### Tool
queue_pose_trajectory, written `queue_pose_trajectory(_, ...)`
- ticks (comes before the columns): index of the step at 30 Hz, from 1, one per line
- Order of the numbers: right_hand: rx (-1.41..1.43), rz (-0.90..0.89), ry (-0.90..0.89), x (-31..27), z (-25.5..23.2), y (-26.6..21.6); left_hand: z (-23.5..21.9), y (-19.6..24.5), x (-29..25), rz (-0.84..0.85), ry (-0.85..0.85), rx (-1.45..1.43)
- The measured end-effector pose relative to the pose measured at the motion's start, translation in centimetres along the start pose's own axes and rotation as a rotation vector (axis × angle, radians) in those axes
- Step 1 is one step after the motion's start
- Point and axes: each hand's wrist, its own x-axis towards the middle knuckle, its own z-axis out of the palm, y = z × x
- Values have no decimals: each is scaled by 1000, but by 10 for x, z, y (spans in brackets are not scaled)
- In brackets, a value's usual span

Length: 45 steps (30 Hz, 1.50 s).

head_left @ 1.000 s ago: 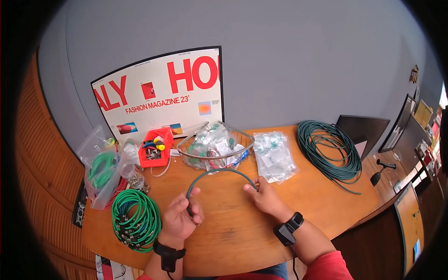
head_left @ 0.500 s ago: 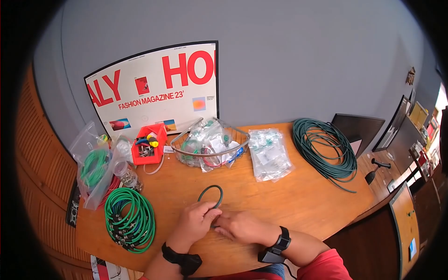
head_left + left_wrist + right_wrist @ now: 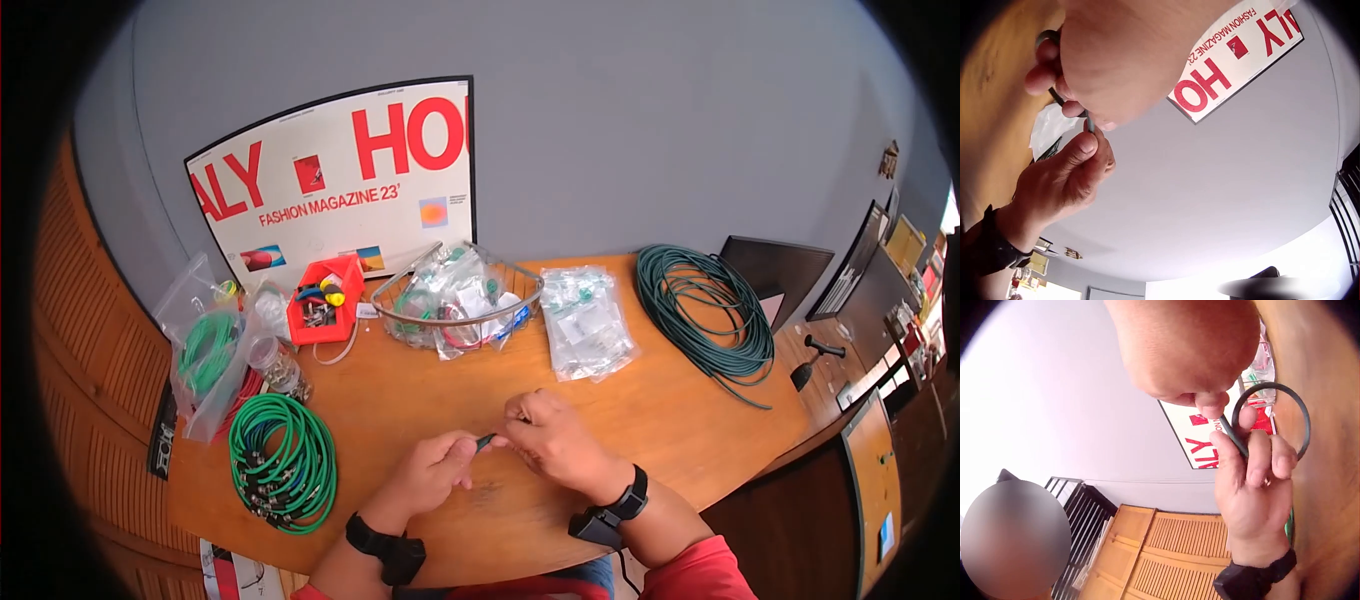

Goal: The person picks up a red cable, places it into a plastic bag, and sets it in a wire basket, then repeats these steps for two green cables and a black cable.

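A short piece of dark green cable [image 3: 1307,419] is bent into a loop between the hands. My left hand [image 3: 430,475] grips it with curled fingers, and in the right wrist view the loop stands out beyond those fingers. Just to the right, my right hand [image 3: 550,440] pinches the cable near one end. In the left wrist view only a short stretch of cable [image 3: 1090,124] shows between the two hands, with the right thumb and fingertips on it. The fingers hide the cable's tip. Both hands are over the front middle of the wooden table [image 3: 620,470].
Green cables with connectors [image 3: 285,465] lie coiled at left, near a clear jar [image 3: 280,368] and a plastic bag [image 3: 205,350]. Behind are a red bin [image 3: 345,325] of tools, a wire basket [image 3: 455,322], flat plastic bags [image 3: 590,340] and a large dark green cable coil [image 3: 690,335].
The hands have come together from wide apart, and the cable arched between them is now looped. Since half a second ago, the right hand has moved slightly up and right.
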Motion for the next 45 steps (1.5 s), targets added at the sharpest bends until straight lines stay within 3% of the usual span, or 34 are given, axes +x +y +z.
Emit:
queue_pose_trajectory(7, 110, 65, 15, 11, -2, -13, -4, 27, -6, -84, -158, -99)
queue_pose_trajectory(9, 269, 213, 25, 7, 4, -16, -5, 22, -5, -79, -141, -113)
queue_pose_trajectory(17, 260, 396, 56, 3, 18, -34, 9, 17, -2, -95, 28, -135)
queue_pose_trajectory(22, 420, 557, -5, 2, 16, -39, 17, -1, 3, 100, 223, -124)
queue_pose_trajectory(24, 812, 701, 38, -8, 30, -27, 15, -1, 5, 151, 237, -85)
queue_pose_trajectory(25, 809, 703, 46, -9, 31, -24, 15, -1, 6, 200, 255, -50)
queue_pose_trajectory(26, 983, 741, 8, -9, 30, -23, 14, -3, 7, 201, 246, -49)
queue_pose_trajectory(27, 1158, 776, -28, -9, 29, -22, 13, -5, 7, 264, 242, 130)
queue_pose_trajectory(28, 1155, 781, -14, -9, 29, -19, 12, -7, 8, 328, 234, 309)
queue_pose_trajectory(31, 1321, 795, -23, -11, 29, -5, 12, -9, 12, 468, 254, 370)
queue_pose_trajectory(33, 1014, 762, -142, -13, 25, 8, 9, -7, 11, 414, 276, 432)
queue_pose_trajectory(34, 1011, 763, -136, -14, 19, 17, 7, -6, 10, 354, 307, 492)
queue_pose_trajectory(36, 218, 666, 25, -13, -2, 39, 4, 0, 9, 282, 313, 566)
queue_pose_trajectory(37, 57, 761, 112, -10, -14, 46, 4, 1, 8, 207, 322, 640)
queue_pose_trajectory(39, -81, 834, 249, -22, -26, 80, 3, -2, 8, 180, 339, 678)
queue_pose_trajectory(41, -162, 905, 238, -43, -33, 112, 3, -3, 9, 161, 356, 720)
queue_pose_trajectory(43, -512, 879, 295, -57, -34, 122, 2, -3, 9, 133, 358, 780)
queue_pose_trajectory(44, -476, 1021, 219, -60, -36, 128, 2, -4, 9, 133, 357, 781)
queue_pose_trajectory(45, -476, 1022, 220, -65, -36, 133, 3, -6, 9, 140, 378, 788)
